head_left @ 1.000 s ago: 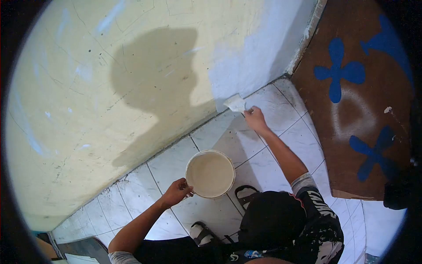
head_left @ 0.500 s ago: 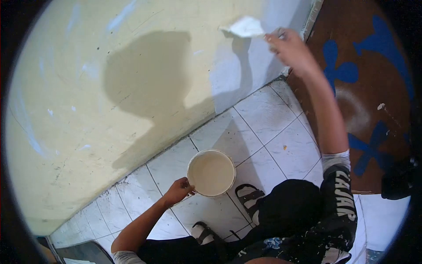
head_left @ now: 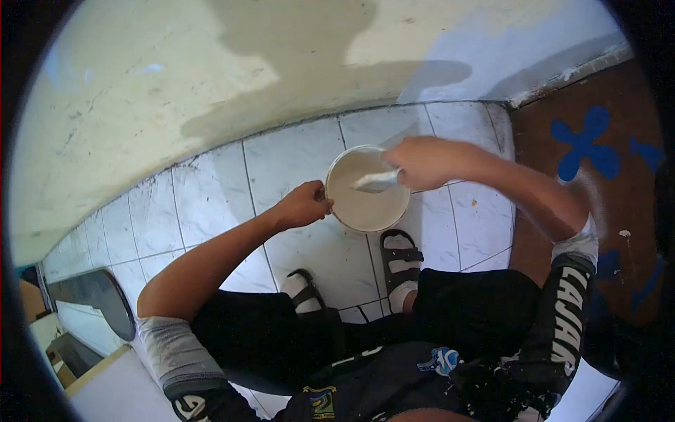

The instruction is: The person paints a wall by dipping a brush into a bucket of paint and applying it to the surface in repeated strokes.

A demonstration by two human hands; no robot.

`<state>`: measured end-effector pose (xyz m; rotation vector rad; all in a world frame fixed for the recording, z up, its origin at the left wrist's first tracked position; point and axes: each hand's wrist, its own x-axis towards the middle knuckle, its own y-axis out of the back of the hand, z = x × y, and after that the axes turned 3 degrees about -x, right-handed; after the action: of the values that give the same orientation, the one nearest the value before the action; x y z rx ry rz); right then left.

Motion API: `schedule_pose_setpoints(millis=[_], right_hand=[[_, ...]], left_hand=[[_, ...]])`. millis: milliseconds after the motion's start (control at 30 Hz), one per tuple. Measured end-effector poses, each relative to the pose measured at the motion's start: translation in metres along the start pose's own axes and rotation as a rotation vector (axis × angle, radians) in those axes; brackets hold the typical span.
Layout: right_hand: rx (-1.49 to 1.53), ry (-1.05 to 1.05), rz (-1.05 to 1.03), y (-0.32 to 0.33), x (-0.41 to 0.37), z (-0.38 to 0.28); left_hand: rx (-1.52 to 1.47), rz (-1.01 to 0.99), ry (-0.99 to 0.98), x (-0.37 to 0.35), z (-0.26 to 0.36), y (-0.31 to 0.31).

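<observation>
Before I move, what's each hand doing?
Left hand: closed on the rim of the bucket.
Right hand: closed around the brush, its bristles over the bucket.

- Brush (head_left: 380, 181) handle mostly hidden by R hand (head_left: 425, 163); bristles blurred, contact w/ paint (head_left: 362, 207) can't be confirmed.
- Part of bucket (head_left: 367, 231) rim covered by R hand; paint depth can't be judged.
- L hand (head_left: 307, 204) fingertips partly hidden at rim.
- Badge (head_left: 323, 401) text too sm. to be read.
- Wall (head_left: 176, 91) cut off at top, brown panel (head_left: 541, 141) lost in dark R edge.
</observation>
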<state>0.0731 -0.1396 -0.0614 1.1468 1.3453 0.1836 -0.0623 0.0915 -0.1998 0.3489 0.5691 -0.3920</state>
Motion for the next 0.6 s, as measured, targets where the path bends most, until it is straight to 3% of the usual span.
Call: schedule_pose_setpoints(millis=[100,200,367,467,600], right_hand=[[-0.018,0.017,0.004,-0.055,0.038,-0.016],[-0.059,0.095,0.128,-0.081,0.064,-0.026],[-0.085,0.054,0.397,-0.112,0.095,-0.024],[-0.195,0.001,0.246,-0.111,0.099,-0.028],[-0.184,0.071,0.203,-0.111,0.090,-0.027]], left_hand=[[0.041,-0.008,0.012,0.001,0.001,0.001],[0.085,0.003,-0.011,0.006,-0.003,0.002],[0.157,0.033,-0.006,0.007,-0.005,-0.001],[0.129,0.032,-0.043,0.011,-0.012,0.000],[0.137,0.009,-0.019,0.012,-0.010,0.002]])
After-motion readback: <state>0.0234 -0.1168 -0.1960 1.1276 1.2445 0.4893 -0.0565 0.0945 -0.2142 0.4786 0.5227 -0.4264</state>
